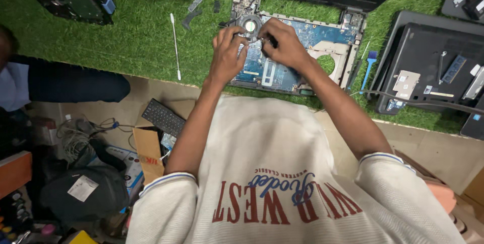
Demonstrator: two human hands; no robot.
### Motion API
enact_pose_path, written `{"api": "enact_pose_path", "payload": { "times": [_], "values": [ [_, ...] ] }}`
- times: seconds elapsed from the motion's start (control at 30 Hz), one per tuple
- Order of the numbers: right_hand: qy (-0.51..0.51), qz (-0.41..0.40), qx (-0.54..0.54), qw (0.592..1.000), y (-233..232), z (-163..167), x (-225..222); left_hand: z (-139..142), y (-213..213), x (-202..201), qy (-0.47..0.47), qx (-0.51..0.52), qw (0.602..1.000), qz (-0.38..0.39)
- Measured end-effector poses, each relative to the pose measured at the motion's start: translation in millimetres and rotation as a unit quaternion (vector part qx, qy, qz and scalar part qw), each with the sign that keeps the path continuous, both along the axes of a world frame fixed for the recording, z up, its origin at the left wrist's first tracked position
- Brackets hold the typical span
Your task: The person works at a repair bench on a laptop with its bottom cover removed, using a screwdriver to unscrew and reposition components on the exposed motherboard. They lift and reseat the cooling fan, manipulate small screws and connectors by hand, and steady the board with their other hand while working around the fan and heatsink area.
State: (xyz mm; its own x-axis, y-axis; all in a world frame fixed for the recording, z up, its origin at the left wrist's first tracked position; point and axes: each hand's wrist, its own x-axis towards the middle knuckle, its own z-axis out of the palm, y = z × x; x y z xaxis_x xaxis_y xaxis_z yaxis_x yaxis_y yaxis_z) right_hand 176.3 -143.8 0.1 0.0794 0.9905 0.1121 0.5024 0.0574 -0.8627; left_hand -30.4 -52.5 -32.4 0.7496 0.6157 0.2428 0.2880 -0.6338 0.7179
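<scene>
Cooling fan (249, 23) pinched between both hands: left hand (227, 52) closed on near-left edge, right hand (283, 42) closed on right edge; motherboard (302, 37) extended rightward.

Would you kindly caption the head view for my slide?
Left hand and right hand meet over an opened laptop's blue motherboard on green turf.

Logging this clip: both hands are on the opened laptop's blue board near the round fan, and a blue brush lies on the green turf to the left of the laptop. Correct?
Not quite. The head view shows the blue brush on the green turf to the right of the opened laptop, not the left. The left hand and right hand are on its blue board near the round fan.
</scene>
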Motion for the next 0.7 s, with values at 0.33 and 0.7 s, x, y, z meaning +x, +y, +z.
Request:
{"api": "enact_pose_path", "payload": {
  "times": [0.33, 0.7],
  "values": [
    [0.004, -0.011, 0.024, 1.000, -4, -11, -2, 0, -3, 3, 0.018, 0.019, 1.000, 0.005],
    [-0.003, -0.006, 0.000, 1.000, -5, -10, -2, -4, -6, 5, 0.047, 0.009, 0.999, 0.003]
  ]
}}
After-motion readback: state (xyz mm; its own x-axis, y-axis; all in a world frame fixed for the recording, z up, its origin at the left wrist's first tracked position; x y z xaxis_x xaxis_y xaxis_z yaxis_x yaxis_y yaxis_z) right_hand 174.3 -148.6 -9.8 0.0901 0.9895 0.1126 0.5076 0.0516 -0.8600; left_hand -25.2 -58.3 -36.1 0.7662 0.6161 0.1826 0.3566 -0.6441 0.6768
